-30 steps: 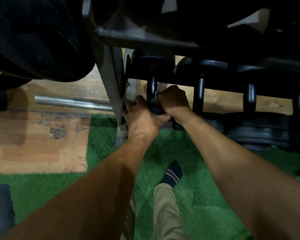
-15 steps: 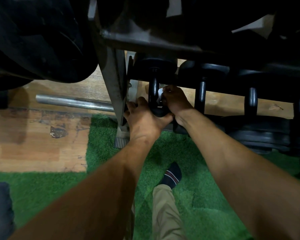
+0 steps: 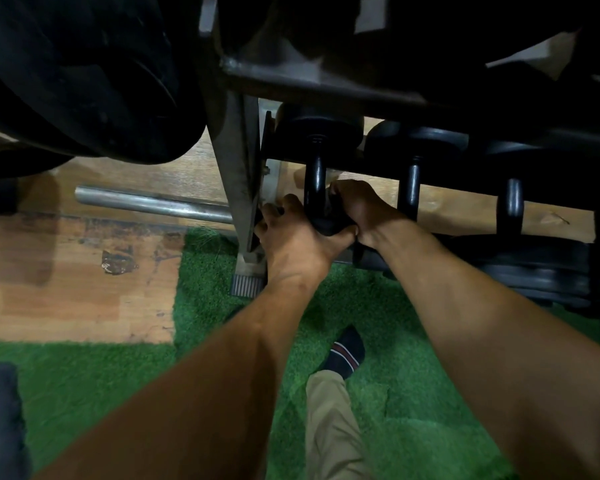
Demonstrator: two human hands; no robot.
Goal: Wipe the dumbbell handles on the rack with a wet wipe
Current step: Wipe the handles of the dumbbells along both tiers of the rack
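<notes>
Hands meet low on the rack (image 3: 238, 161), at twelve o'clock from the socked foot (image 3: 346, 350). Left hand (image 3: 297, 237) curls round the near end of the leftmost dumbbell handle (image 3: 314, 183). Right hand (image 3: 359, 206) pinches the same handle at its three o'clock side; whether a wipe sits under those fingers I cannot tell. More handles (image 3: 412, 185) stand toward three o'clock. Steel bar (image 3: 146, 202) lies at nine o'clock on the wood floor (image 3: 66, 299).

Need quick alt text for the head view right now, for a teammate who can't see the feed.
Both hands work at the leftmost dumbbell handle on the low rack: the right hand curls round the handle, the left hand grips the near end beside it. No wipe is visible. More dumbbells sit to the right, above green turf.
</notes>
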